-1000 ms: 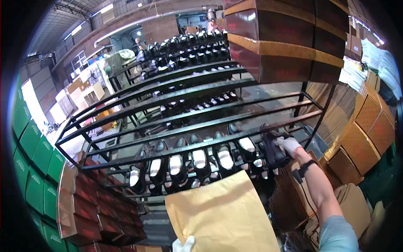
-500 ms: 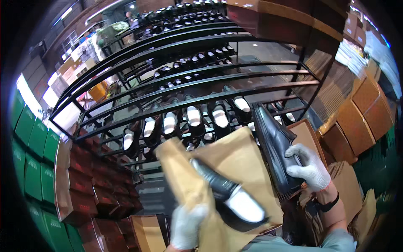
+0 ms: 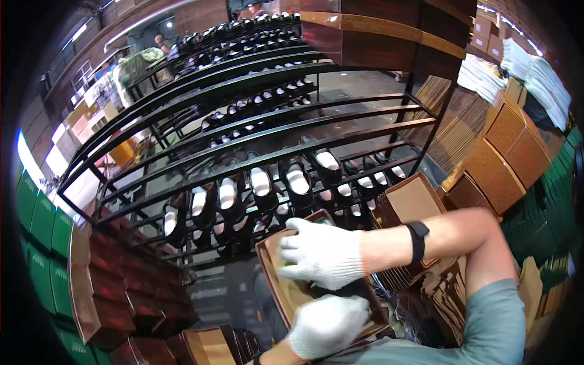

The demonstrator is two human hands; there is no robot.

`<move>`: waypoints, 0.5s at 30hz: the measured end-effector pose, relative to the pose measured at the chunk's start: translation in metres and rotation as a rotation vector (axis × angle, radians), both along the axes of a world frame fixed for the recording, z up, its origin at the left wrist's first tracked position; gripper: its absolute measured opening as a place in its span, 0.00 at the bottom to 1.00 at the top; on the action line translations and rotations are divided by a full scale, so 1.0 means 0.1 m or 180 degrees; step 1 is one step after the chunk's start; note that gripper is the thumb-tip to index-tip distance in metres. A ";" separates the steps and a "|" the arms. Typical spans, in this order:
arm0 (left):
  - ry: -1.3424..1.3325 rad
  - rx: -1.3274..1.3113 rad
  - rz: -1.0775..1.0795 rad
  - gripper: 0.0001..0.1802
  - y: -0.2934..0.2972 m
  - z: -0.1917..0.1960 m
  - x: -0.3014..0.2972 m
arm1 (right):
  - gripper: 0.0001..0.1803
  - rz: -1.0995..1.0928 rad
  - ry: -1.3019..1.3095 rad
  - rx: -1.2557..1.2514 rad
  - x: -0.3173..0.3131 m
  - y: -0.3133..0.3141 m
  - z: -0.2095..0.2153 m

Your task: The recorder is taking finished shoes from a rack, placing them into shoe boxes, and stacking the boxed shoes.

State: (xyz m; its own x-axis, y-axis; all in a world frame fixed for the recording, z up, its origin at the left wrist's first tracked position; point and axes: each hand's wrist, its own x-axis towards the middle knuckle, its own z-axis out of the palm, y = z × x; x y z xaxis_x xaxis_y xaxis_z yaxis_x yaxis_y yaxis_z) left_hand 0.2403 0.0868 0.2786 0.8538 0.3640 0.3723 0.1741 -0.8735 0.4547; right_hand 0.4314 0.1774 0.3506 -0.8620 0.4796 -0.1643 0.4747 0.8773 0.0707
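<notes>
A brown shoebox [image 3: 267,274] sits close in front of me, lined with tan wrapping paper [image 3: 294,293]. My right hand [image 3: 322,252], in a white knit glove, reaches across the box from the right. Its fingers are spread and rest on the paper inside. My left hand [image 3: 331,325], gloved alike, is lower down at the near part of the box. Its fingers are curled in, and what they grip is hidden. Between the hands shows a dark patch, mostly covered; the shoes seen earlier cannot be made out clearly there.
Beyond the box stands a black metal rack [image 3: 267,140] with rows of black shoes [image 3: 260,182]. Dark red boxes [image 3: 112,274] and green boxes [image 3: 39,261] are stacked at left. An open box lid or tray [image 3: 413,198] and flattened cardboard [image 3: 447,298] lie at right.
My right hand has let go of the black shoe it held and moved left over the box. The raised paper flap and the white-lined shoe are no longer visible. The view has shifted slightly right.
</notes>
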 end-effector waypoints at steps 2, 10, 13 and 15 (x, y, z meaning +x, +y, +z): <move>-0.0597 0.0429 0.1223 0.30 0.43 -0.04 -0.13 | 0.18 -0.1104 0.1984 0.0247 0.33 -0.07 -0.25; 0.0609 0.0226 0.1050 0.42 1.02 -0.37 0.10 | 0.17 -0.4985 0.1715 0.1369 2.81 -2.18 -3.27; -0.0146 0.0257 0.1476 0.41 0.68 -0.34 -0.15 | 0.12 -0.5298 0.2660 0.1230 2.78 -2.19 -3.13; -0.0786 -0.0362 0.2242 0.43 0.28 -0.57 -0.35 | 0.11 -0.5071 0.2938 0.2017 2.81 -2.16 -3.00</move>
